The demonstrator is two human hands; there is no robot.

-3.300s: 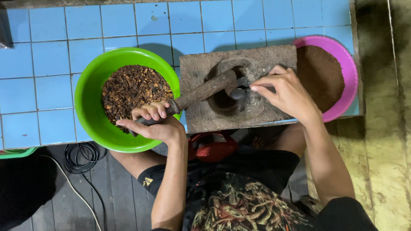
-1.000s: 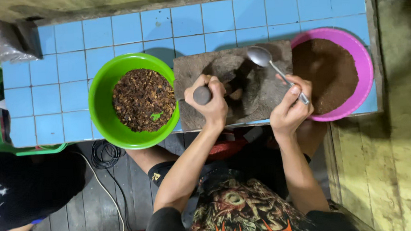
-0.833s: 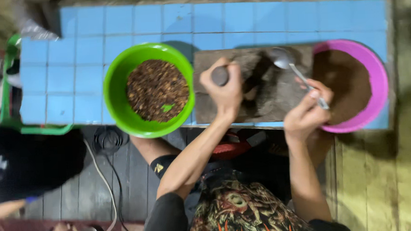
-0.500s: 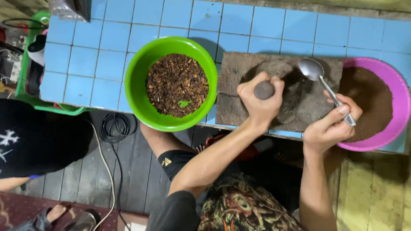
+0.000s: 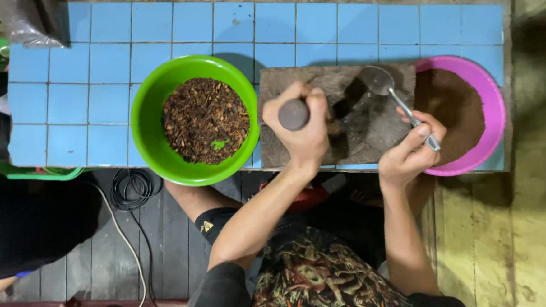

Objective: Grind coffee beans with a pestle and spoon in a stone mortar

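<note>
While our left hand (image 5: 301, 128) clamps the pestle (image 5: 294, 114) upright over the stone mortar (image 5: 371, 133), our right hand (image 5: 408, 154) pinches the metal spoon (image 5: 389, 90), its long axis running toward eleven o'clock, bowl beside the pestle.

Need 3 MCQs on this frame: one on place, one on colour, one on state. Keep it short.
1. Where is the round green plastic bowl relative to the grey stone mortar slab?
A. to its left
B. to its right
C. on top of it

2. What colour is the round bowl of fine brown powder?
A. blue
B. pink
C. white

3. What does the right hand hold?
A. nothing
B. a knife
C. a metal spoon

Answers:
1 A, the green bowl sits left of the slab on the blue tiles.
2 B, its rim is pink.
3 C, fingers grip the spoon handle while the left hand grips the pestle.
</note>
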